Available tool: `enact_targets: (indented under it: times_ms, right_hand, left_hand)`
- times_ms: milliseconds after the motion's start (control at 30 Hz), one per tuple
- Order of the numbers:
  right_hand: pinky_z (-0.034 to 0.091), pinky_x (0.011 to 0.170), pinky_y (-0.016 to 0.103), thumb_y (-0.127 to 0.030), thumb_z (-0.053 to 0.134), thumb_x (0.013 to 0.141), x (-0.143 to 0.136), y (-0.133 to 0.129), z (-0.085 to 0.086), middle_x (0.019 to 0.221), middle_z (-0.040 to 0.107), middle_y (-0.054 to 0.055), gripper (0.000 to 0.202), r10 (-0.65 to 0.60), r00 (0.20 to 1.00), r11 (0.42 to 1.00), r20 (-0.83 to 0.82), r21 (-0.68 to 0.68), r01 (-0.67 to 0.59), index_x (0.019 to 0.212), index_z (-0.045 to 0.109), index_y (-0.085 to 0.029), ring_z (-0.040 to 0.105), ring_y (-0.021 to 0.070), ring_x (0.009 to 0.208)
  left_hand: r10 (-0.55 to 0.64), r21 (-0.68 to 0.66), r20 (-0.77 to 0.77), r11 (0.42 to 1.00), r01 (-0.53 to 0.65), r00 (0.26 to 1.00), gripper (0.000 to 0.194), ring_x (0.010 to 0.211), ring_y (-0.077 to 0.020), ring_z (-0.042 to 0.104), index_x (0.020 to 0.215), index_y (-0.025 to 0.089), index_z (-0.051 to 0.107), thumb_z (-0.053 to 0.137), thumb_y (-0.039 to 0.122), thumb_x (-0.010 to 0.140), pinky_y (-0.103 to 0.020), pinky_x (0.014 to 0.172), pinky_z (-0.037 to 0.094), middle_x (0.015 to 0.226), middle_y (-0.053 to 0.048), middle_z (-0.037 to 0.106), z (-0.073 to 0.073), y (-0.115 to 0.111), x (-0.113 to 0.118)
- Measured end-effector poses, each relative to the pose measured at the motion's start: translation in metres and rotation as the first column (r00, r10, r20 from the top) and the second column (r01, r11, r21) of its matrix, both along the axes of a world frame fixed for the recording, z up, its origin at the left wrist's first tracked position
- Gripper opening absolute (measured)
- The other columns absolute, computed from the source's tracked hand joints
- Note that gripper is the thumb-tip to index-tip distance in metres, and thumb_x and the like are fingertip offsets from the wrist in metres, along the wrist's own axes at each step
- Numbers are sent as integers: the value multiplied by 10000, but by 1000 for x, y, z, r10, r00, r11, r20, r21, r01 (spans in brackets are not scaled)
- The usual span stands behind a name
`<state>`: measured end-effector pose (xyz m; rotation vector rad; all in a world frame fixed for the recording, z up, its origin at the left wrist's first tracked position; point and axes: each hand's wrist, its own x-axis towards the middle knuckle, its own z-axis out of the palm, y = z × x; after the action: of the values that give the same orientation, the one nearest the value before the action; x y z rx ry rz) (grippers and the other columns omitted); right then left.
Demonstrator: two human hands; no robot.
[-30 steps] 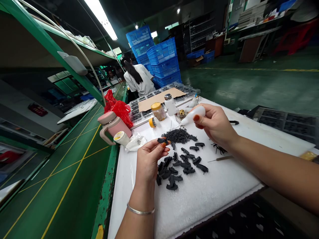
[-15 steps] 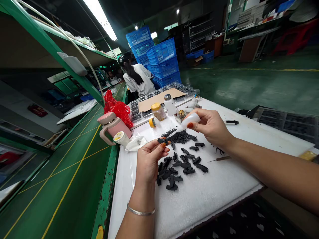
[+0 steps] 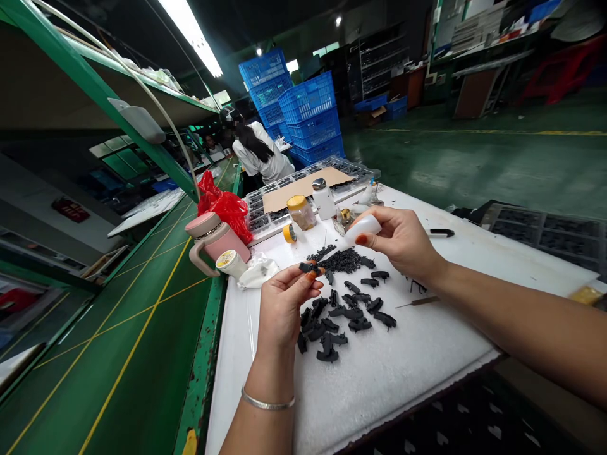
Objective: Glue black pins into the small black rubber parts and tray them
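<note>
Between the thumb and fingers of my left hand (image 3: 287,296) is a small black plastic part (image 3: 309,268). My right hand (image 3: 403,240) is closed around a white squeeze bottle (image 3: 362,230), tilted so its thin nozzle points down and left at the black part. Whether the tip touches it I cannot tell. Below the hands, several curved black parts (image 3: 359,325) lie scattered on the white tabletop (image 3: 403,385). Behind them sits a heap of tiny black pieces (image 3: 342,260). A thin pointed tool (image 3: 419,302) rests under my right forearm.
A pink mug (image 3: 219,239), a red plastic bag (image 3: 222,205) and a yellow-lidded jar (image 3: 301,212) stand along the back left. Cardboard (image 3: 308,188) lies over a compartment tray (image 3: 258,218). A green conveyor belt (image 3: 142,354) runs at left. Beyond, a person (image 3: 263,153) leans near blue crates (image 3: 310,101).
Both my hands stay in place with the black part and the bottle. The person in the background has shifted slightly to the left.
</note>
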<state>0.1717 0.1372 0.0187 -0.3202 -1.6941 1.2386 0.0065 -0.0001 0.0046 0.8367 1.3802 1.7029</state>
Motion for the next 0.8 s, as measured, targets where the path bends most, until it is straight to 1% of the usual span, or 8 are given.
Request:
enact_targets:
  times_ms: [800]
  right_hand:
    - [409, 594, 239, -383, 767, 681, 0, 0, -1, 737, 580, 21, 292, 27, 1000, 1000, -16, -6, -27, 771, 630, -142, 507, 129, 677]
  left_hand:
    - [-9, 13, -2, 1000, 9, 1000, 247, 631, -100, 642, 909, 114, 705, 773, 212, 693, -143, 561, 544, 864, -88, 707, -2, 1, -2]
